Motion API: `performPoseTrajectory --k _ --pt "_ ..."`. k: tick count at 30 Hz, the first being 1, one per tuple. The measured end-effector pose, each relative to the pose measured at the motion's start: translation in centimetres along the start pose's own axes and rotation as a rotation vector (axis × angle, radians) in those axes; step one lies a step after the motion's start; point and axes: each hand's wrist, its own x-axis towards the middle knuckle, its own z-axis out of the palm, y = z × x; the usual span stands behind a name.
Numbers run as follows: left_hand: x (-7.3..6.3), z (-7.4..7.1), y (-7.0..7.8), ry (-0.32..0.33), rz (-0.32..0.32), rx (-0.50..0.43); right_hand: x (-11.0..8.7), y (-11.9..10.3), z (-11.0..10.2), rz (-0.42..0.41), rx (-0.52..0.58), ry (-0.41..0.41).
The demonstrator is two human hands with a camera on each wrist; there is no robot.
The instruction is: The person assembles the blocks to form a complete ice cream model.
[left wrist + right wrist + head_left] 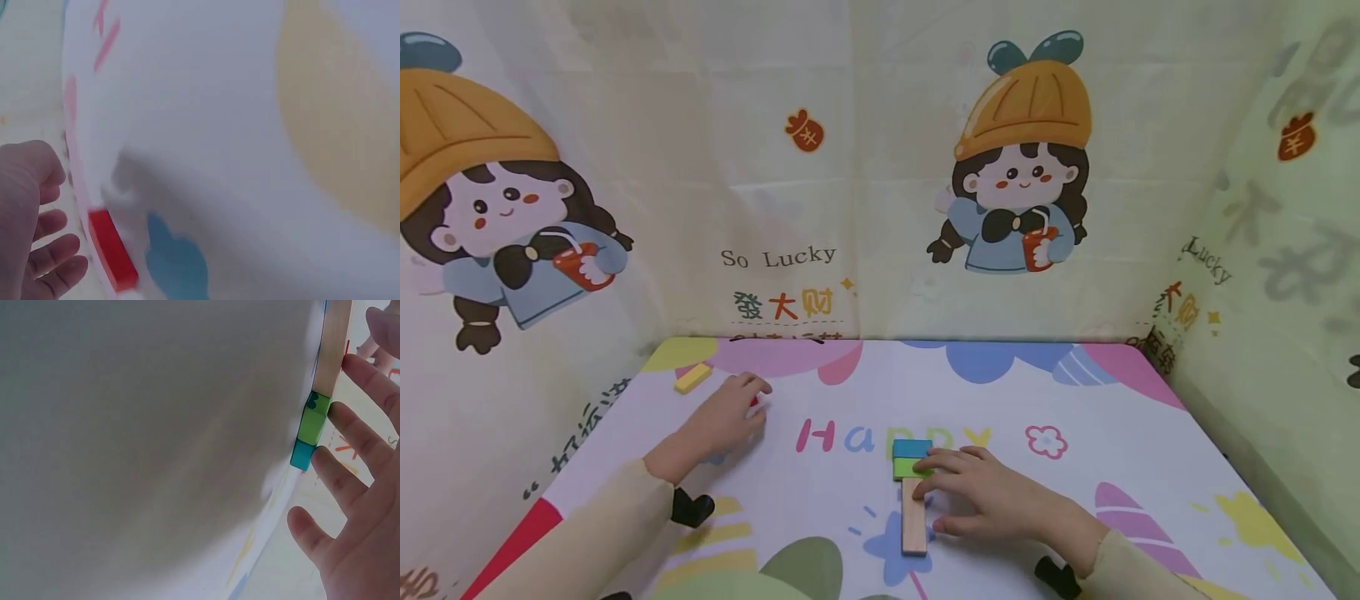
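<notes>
On the table a blue block [912,448], a green block [908,469] and a plain wooden block [913,517] lie end to end in a row. My right hand [992,496] is at the right side of this row, its fingers spread. In the right wrist view, fingertips appear to touch the wooden, green and blue blocks from the side, without gripping them. My left hand [730,417] hovers farther left with loosely bent fingers. Under it lies a red block [112,250], mostly hidden by the hand in the head view. Nothing shows between the left fingers and thumb.
A yellow block [693,378] lies near the table's far left corner, beyond the left hand. Printed cloth [887,167] hangs as walls at the back and both sides. The tabletop [835,500] carries coloured printed patterns and lettering.
</notes>
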Motion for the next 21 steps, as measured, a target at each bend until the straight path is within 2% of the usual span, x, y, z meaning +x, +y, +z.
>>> performPoseTrajectory --k 4,8,15,21 --pt "0.4 -0.5 -3.0 0.017 -0.112 0.014 0.0 0.0 0.1 -0.004 -0.003 0.002" --pt "0.4 -0.8 -5.0 0.004 -0.18 0.006 -0.1 0.0 0.2 -0.006 -0.01 0.004" --pt "0.4 -1.0 -6.6 -0.053 -0.306 -0.162 0.0 0.0 0.2 0.008 0.0 -0.012" --pt "0.3 -1.0 -6.9 -0.062 -0.373 -0.305 -0.1 -0.1 0.2 0.011 0.005 -0.008"
